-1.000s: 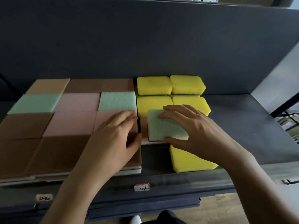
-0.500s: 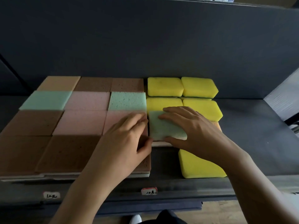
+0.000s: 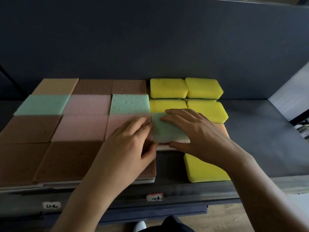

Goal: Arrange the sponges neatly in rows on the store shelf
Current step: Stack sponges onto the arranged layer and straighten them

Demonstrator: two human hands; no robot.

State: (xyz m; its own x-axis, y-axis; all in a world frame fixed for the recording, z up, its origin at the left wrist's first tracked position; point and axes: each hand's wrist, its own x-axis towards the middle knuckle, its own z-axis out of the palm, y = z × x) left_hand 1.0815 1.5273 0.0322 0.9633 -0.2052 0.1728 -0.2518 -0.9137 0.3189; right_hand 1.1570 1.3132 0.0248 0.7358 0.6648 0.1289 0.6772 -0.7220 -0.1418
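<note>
A right hand (image 3: pixel 200 136) grips a green sponge (image 3: pixel 167 131) beside yellow sponges (image 3: pixel 168 88) on a dark shelf (image 3: pixel 267 139), while the left hand (image 3: pixel 127 148) rests on a neighbouring pink sponge (image 3: pixel 117 123).

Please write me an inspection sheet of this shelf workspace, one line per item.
Surface: dark grey store shelf.
Job's things: flat square sponges, tan, brown, pink and green, in tight rows; thick yellow rounded sponges beside them, one yellow sponge alone at front.
Clutter: nothing seen.
Hands: right hand holds a pale green flat sponge, fingers on top; left hand rests on the rows.
Cables: nothing seen.
Surroundings: dark back panel; two handwritten price tags; wooden floor.
</note>
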